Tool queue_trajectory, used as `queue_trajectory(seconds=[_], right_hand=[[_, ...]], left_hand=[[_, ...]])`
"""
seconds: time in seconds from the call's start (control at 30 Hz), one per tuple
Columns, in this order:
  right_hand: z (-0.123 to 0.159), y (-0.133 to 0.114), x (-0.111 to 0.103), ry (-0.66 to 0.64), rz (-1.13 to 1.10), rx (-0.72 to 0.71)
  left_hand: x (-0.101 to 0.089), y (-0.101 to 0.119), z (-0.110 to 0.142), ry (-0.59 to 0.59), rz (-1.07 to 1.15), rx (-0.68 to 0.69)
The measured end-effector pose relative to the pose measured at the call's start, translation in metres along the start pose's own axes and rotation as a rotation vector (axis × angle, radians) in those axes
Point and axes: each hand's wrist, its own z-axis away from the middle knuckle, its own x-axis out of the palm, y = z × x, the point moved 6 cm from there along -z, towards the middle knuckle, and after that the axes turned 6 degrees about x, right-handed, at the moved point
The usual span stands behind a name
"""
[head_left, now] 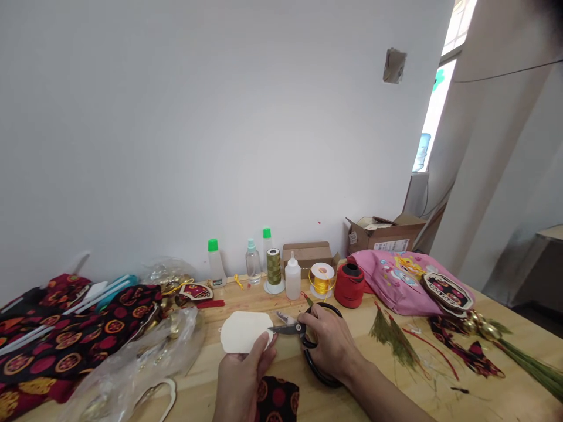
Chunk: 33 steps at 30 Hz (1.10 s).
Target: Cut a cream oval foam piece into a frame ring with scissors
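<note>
In my left hand (241, 375) is a cream-coloured flat plaque (246, 331) with a scalloped outline, pinched at its lower right edge between thumb and fingers. My right hand (328, 340) grips black-handled scissors (288, 329). Their blade tips point left and meet the plaque's right edge, close to my left thumb. Whether the blades have anything between them is too small to tell. Below my left hand lies a piece of dark patterned fabric (278, 401), partly hidden by that hand.
Along the wall stand green-capped bottles (215, 264), a squeeze bottle (292, 278), an olive thread cone (273, 266), a yellow cord spool (322, 278) and a red thread cone (349, 287). Patterned fabric (105, 334) and a plastic bag (145, 357) lie left; green tassels (393, 334) and a pink bag (391, 281) right.
</note>
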Motion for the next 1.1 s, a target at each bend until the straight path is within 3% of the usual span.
queue_trajectory(seconds=[0.43, 0.63, 1.1], right_hand=[[-0.003, 0.014, 0.005, -0.027, -0.06, 0.146], [0.002, 0.007, 0.004, -0.018, -0.107, 0.067], [0.002, 0.004, 0.006, -0.041, -0.052, 0.046]], left_hand=[[0.004, -0.001, 0.004, 0.005, -0.005, -0.059], [-0.001, 0.002, -0.002, 0.063, 0.046, -0.017], [0.0, 0.001, -0.002, 0.055, 0.023, -0.01]])
